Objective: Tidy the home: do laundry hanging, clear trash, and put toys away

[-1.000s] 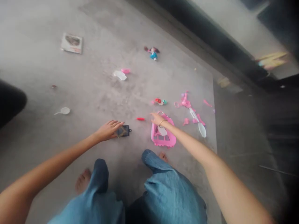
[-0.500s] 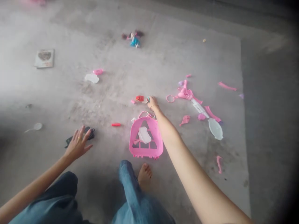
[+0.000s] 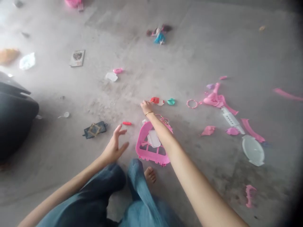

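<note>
My left hand (image 3: 115,146) is open above the floor, fingers spread and thumb apart, holding nothing. It is between a dark flat piece with a gold diamond pattern (image 3: 95,129) and the pink plastic case (image 3: 153,156). A small red stick (image 3: 127,123) lies just beyond its fingertips. My right hand (image 3: 146,107) reaches down to the floor past the case, fingers bent together. Anything in them is hidden. Close to its right side lie a red piece (image 3: 155,100) and a teal piece (image 3: 170,101). White flat pieces (image 3: 154,138) rest inside the case.
Pink toy parts (image 3: 215,100), a white strip (image 3: 232,119) and a pale oval piece (image 3: 252,150) lie to the right. A doll in a blue skirt (image 3: 160,37) and a small booklet (image 3: 77,58) lie farther off. A large black object (image 3: 16,116) stands at the left.
My right hand has moved left from the teal piece to the other side of the red piece. My left hand has moved right, off the dark patterned piece. The view has shifted left.
</note>
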Tool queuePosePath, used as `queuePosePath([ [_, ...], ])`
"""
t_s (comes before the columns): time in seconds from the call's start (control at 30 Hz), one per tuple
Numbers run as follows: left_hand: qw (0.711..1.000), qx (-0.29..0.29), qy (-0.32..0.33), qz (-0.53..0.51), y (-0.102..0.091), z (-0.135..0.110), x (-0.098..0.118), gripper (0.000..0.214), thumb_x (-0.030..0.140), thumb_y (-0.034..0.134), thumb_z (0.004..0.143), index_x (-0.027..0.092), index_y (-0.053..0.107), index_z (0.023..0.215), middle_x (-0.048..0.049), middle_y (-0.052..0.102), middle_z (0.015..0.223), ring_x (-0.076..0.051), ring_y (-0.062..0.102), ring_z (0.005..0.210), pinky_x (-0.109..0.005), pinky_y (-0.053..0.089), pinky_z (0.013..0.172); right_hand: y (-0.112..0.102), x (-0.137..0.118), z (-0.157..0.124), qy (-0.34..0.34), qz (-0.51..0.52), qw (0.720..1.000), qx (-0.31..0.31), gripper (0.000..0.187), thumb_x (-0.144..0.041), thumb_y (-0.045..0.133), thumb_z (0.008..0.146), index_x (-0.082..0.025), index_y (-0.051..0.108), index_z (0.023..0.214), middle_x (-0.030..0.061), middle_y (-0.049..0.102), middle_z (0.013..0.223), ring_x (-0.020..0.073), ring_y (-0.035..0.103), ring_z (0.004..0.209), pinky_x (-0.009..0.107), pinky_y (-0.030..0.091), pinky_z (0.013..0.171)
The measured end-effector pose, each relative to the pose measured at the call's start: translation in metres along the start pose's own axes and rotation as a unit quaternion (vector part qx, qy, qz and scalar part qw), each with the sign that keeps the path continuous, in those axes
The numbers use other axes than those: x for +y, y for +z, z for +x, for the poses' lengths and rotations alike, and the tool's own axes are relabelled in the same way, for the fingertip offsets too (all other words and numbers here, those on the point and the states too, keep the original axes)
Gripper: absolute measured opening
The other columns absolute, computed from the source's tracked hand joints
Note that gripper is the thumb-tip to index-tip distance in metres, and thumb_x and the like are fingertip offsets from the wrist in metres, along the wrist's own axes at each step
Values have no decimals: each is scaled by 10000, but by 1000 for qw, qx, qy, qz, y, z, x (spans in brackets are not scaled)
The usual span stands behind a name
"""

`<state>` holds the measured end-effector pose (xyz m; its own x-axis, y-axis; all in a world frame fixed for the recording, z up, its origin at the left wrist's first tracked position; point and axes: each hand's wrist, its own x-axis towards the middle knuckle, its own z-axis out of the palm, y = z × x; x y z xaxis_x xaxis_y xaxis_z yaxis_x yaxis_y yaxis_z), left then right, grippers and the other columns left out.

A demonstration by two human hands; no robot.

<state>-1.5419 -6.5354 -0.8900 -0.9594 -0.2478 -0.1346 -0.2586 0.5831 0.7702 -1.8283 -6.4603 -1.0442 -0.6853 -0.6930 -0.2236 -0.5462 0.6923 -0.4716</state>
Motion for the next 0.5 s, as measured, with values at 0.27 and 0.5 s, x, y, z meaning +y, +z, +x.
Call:
queuePosePath([
  [0.27, 983, -68, -19, 170, 39, 99, -118, 541, 104, 526, 835, 136, 505, 1375, -203, 672, 1272, -316, 584, 1244, -518, 433, 1061, 1, -2, -137, 151, 536, 817, 152, 469, -423, 630, 882, -238, 528, 1301, 89, 705, 1140, 193, 663, 1027, 337, 530, 923],
  [0.5, 975, -25, -95, -200, 78, 119, -92, 554, 413, 678, 861, 218, 476, 1338, -123, 744, 1088, -233, 721, 971, -427, 553, 911, 0, -11, -221, 296, 733, 584, 183, 415, -430, 872, 597, -221, 704, 914, 54, 751, 1060, 182, 692, 981, 282, 573, 831],
])
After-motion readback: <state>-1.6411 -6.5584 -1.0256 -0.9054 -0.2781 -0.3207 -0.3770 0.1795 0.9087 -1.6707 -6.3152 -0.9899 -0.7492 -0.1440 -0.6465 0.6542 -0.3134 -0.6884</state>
